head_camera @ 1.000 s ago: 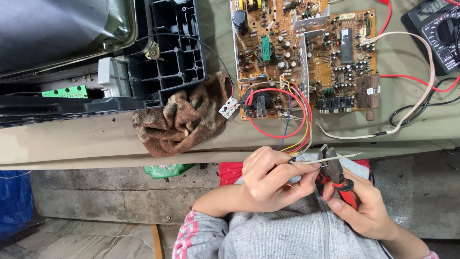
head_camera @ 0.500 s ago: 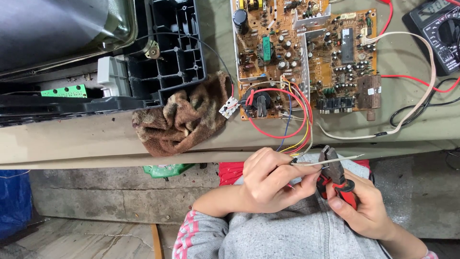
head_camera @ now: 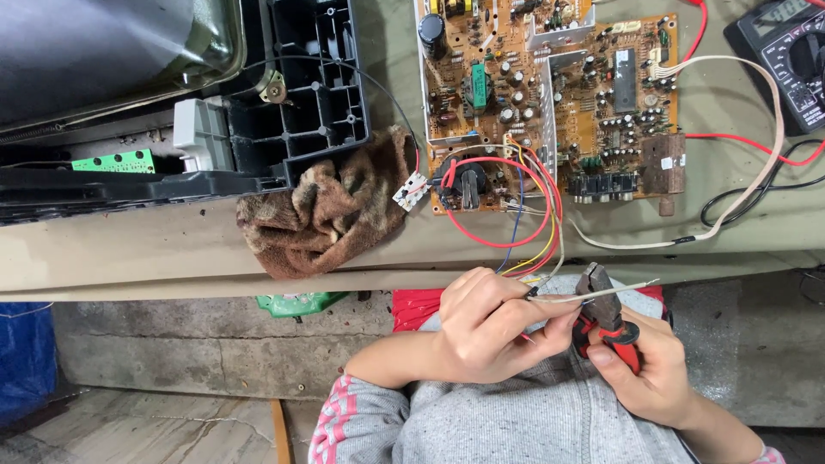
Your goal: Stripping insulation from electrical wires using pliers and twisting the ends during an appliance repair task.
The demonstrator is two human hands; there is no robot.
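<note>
My left hand (head_camera: pixel 490 331) pinches a thin pale wire (head_camera: pixel 601 292) that comes off a bundle of coloured wires (head_camera: pixel 537 245) hanging from the brown circuit board (head_camera: pixel 550 103). My right hand (head_camera: pixel 649 374) grips red-handled pliers (head_camera: pixel 606 314), whose jaws close on the same wire just right of my left fingers. The wire's free end sticks out to the right. Both hands are below the bench edge, over my grey-clothed lap.
A brown rag (head_camera: pixel 331 206) lies at the bench edge left of the board. A black plastic casing (head_camera: pixel 284 94) and a screen tube (head_camera: pixel 103 51) sit at the left. A multimeter (head_camera: pixel 786 56) with red and black leads is at top right.
Almost nothing differs; both hands and the pliers hold the same spot on the wire, with only slight finger shifts.
</note>
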